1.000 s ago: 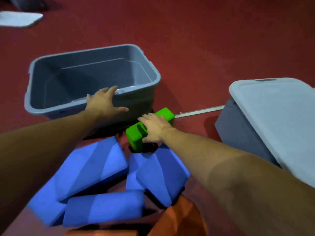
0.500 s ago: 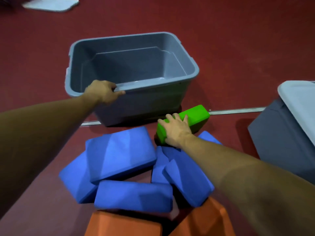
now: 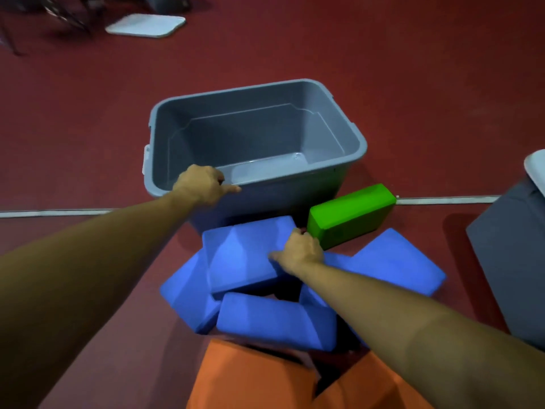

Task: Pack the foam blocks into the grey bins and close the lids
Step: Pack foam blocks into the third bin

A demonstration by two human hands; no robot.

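2 hands: left hand (image 3: pixel 203 184) on grey bin (image 3: pixel 351 134), right hand (image 3: pixel 303 251) on blue block (image 3: pixel 244 255)

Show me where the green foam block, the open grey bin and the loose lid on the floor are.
green foam block (image 3: pixel 354 215): head view, its long front side.
open grey bin (image 3: pixel 358 143): head view, right rim.
loose lid (image 3: pixel 146 25): head view, its flat top.

Plain grey open plastic bin (image 3: pixel 256 137), bright green foam block (image 3: pixel 351 215), several solid blue foam blocks (image 3: pixel 244 252), orange foam blocks (image 3: pixel 250 376), dark red floor (image 3: pixel 413 69), pale grey-white flat lid (image 3: pixel 146 25).
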